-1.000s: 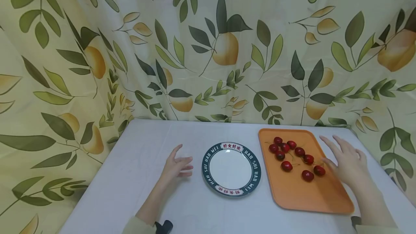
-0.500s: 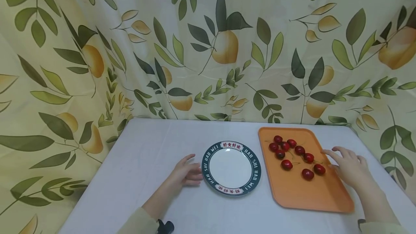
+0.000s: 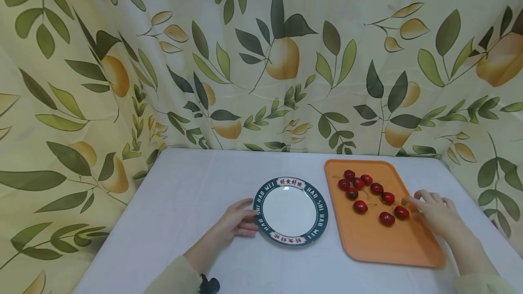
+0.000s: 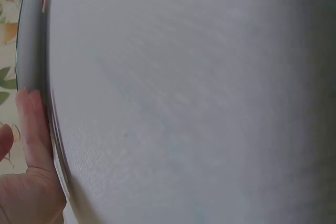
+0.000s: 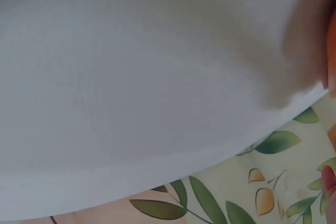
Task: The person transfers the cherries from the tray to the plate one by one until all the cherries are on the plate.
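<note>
Head view shows me the white plate [image 3: 290,211] on the counter [image 3: 200,176], directly to the right of the left hand [image 3: 237,221], whose straight fingers meet the near-left part of its dark rim; the left wrist view agrees, with the thumb standing apart, so I read that hand as wide and holding nothing. Being round, the plate offers me no long axis. The orange tray [image 3: 376,242] does: it slants from far left to near right, and the right hand [image 3: 437,213] is at its right long edge, fingers bent, though I cannot tell whether they pinch the rim. From there the cherries [image 3: 360,208] lie leftward across the tray's farther part, the closest just beside those fingertips, making the right hand much the nearer.
</note>
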`<state>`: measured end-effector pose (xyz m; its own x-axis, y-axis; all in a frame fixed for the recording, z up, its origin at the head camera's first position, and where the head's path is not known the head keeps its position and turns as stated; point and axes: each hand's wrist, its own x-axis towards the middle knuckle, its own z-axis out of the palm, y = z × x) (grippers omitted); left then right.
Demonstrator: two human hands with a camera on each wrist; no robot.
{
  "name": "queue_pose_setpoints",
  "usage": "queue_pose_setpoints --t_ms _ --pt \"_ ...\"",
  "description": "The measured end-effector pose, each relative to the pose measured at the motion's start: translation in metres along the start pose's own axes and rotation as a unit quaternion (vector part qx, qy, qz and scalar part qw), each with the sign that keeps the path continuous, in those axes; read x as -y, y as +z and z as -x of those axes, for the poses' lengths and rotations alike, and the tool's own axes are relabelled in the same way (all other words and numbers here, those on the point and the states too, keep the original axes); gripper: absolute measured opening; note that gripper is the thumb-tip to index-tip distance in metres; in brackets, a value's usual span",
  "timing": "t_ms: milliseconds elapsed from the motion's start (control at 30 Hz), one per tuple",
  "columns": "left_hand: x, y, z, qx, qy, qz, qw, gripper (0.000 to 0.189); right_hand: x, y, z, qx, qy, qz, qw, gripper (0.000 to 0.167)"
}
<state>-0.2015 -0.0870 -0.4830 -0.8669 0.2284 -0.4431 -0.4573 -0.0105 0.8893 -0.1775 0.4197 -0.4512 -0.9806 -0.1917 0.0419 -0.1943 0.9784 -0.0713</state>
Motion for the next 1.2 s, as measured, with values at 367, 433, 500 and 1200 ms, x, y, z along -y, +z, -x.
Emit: queue_pose_setpoints --t_ms 367,433,500,1200 --pt "0.004 0.0036 -0.0043 -0.003 -0.012 -0.012 0.9999 0.063 -0.0061 0.0085 -0.002 -0.003 -0.022 0.016 0.9996 0.022" --pt "0.0043 0.0043 -0.0046 -0.005 -0.016 -0.014 0.9998 0.065 -0.0067 0.0088 -0.0013 -0.001 -0.02 0.018 0.9996 0.021" --pt "0.0048 0.005 -0.0047 -0.005 -0.02 -0.017 0.9996 0.066 -0.0065 0.0092 -0.0002 -0.002 -0.016 0.02 0.9997 0.019" --pt "0.0052 0.0073 -0.0034 0.006 -0.013 -0.035 0.9993 0.066 -0.0058 0.0087 -0.0008 0.024 0.012 0.007 0.9996 0.017"
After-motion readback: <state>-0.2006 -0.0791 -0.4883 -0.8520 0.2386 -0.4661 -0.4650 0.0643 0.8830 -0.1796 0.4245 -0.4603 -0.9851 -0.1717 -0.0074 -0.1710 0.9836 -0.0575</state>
